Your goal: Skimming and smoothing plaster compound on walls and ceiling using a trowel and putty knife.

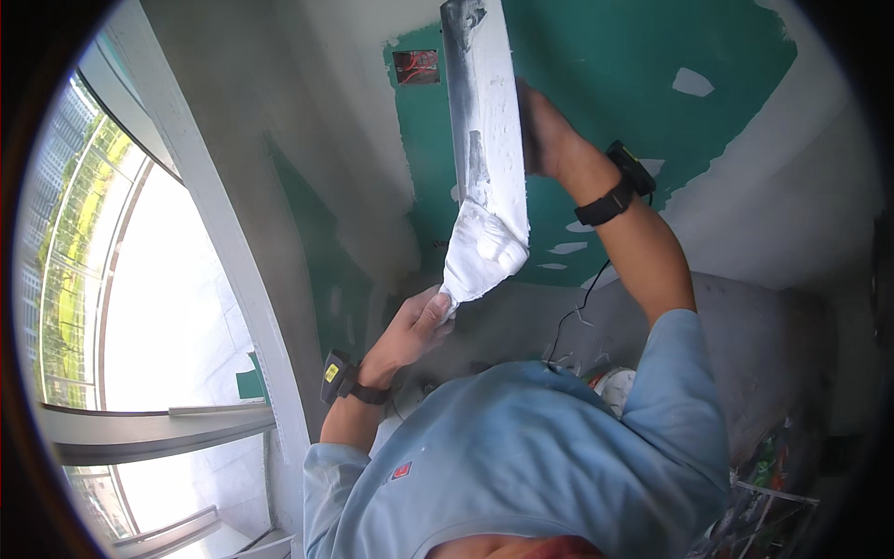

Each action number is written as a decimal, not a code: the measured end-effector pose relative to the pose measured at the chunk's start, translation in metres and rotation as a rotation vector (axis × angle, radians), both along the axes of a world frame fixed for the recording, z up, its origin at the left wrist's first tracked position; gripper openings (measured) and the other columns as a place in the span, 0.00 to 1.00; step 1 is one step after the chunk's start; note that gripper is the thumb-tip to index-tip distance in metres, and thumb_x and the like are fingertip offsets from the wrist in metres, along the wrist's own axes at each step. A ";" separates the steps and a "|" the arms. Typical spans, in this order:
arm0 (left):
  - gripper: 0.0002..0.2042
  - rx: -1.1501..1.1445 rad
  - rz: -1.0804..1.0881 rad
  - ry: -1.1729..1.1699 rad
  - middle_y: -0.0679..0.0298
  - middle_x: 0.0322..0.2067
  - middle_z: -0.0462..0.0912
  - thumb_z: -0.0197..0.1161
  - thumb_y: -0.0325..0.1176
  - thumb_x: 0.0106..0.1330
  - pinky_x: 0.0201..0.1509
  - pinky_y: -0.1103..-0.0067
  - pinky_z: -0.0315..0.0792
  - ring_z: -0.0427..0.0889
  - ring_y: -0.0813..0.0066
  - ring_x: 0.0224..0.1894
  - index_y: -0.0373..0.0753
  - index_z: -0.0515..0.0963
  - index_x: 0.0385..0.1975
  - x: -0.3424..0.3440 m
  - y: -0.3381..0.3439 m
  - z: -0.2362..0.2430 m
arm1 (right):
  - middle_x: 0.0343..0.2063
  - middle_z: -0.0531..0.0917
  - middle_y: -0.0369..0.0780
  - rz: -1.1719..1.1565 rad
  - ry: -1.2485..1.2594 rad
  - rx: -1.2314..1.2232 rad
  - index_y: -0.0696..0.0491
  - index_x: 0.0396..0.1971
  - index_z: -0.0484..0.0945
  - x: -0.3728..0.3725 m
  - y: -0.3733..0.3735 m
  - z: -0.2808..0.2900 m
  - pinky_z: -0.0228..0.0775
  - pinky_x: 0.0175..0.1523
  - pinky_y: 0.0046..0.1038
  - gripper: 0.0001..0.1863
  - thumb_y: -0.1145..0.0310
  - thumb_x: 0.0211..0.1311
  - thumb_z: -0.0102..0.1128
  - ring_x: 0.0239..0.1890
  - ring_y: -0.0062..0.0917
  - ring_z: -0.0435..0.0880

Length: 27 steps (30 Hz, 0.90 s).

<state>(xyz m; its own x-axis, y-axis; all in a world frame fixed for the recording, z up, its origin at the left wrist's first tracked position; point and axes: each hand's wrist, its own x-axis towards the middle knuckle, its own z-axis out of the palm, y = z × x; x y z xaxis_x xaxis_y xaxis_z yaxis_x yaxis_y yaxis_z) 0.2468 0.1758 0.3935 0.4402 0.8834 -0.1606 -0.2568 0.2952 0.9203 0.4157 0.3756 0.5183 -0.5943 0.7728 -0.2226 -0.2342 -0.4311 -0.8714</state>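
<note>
My left hand [416, 326] is closed round the handle of a putty knife [473, 256], its blade thick with white filler. That blade lies against the near end of a long plastering trowel [498, 121]. Wet filler coats much of the trowel, with dark bare streaks along its left side. From the right, my right hand [548, 130] grips the trowel from behind; its fingers are mostly hidden by the tool. A lump of filler [503, 250] sits where the two blades meet.
Ahead is a wall with a green painted area [643, 56] and white filler patches [692, 82]. An open electrical box [416, 67] shows red wires. Left stands a window frame [214, 205]. A black cable [575, 312] hangs from my right wrist device. A white bucket [615, 387] is partly visible.
</note>
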 end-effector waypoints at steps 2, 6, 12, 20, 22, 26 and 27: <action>0.20 0.047 0.050 0.065 0.73 0.17 0.59 0.42 0.54 0.66 0.17 0.89 0.50 0.55 0.88 0.17 0.40 0.65 0.30 0.004 0.000 0.002 | 0.28 0.78 0.38 -0.070 -0.039 -0.025 0.54 0.39 0.72 -0.005 -0.013 -0.008 0.70 0.32 0.28 0.21 0.53 0.58 0.41 0.26 0.22 0.76; 0.19 -0.011 0.129 0.054 0.73 0.18 0.59 0.42 0.52 0.67 0.17 0.89 0.50 0.55 0.88 0.17 0.40 0.65 0.30 -0.002 -0.003 -0.001 | 0.10 0.63 0.32 -0.043 -0.418 0.525 0.54 0.12 0.64 -0.001 -0.036 -0.032 0.53 0.16 0.20 0.12 0.66 0.48 0.52 0.10 0.14 0.60; 0.19 0.013 0.267 0.078 0.72 0.15 0.60 0.41 0.53 0.67 0.13 0.88 0.48 0.54 0.88 0.13 0.40 0.65 0.29 -0.013 0.000 -0.011 | 0.10 0.61 0.32 0.117 -0.584 0.838 0.57 0.12 0.64 0.044 -0.029 -0.080 0.53 0.21 0.26 0.12 0.67 0.43 0.54 0.15 0.16 0.58; 0.17 0.135 0.424 -0.024 0.72 0.19 0.62 0.44 0.49 0.67 0.17 0.90 0.51 0.57 0.89 0.17 0.41 0.65 0.30 -0.008 0.016 0.003 | 0.21 0.75 0.34 -0.236 -0.250 0.364 0.55 0.34 0.72 0.123 -0.041 -0.100 0.66 0.27 0.25 0.14 0.60 0.55 0.52 0.20 0.20 0.72; 0.16 0.242 0.534 0.059 0.69 0.22 0.64 0.43 0.47 0.67 0.21 0.88 0.56 0.61 0.85 0.19 0.39 0.66 0.33 0.005 0.016 0.006 | 0.26 0.76 0.35 -0.225 0.025 0.202 0.55 0.40 0.70 0.103 -0.063 -0.098 0.69 0.31 0.26 0.17 0.57 0.58 0.51 0.25 0.21 0.75; 0.14 0.896 0.714 0.669 0.60 0.30 0.70 0.49 0.37 0.65 0.33 0.77 0.67 0.71 0.68 0.29 0.34 0.66 0.45 0.014 0.029 -0.009 | 0.39 0.76 0.39 -0.134 0.255 0.576 0.56 0.47 0.68 0.047 -0.079 -0.133 0.73 0.44 0.28 0.17 0.65 0.61 0.50 0.39 0.22 0.77; 0.16 1.044 0.723 0.792 0.56 0.32 0.71 0.52 0.32 0.62 0.36 0.73 0.68 0.72 0.62 0.32 0.35 0.66 0.49 0.017 0.035 -0.008 | 0.39 0.75 0.39 -0.092 0.322 0.600 0.56 0.48 0.67 0.031 -0.083 -0.134 0.73 0.44 0.27 0.18 0.70 0.58 0.54 0.40 0.21 0.76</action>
<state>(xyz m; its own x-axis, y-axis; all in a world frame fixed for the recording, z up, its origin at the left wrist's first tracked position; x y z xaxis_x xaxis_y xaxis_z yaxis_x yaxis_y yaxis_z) 0.2633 0.2112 0.3854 -0.0277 0.7306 0.6822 0.5970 -0.5353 0.5975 0.4465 0.2926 0.3842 -0.4850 0.7580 0.4361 -0.5341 0.1381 -0.8341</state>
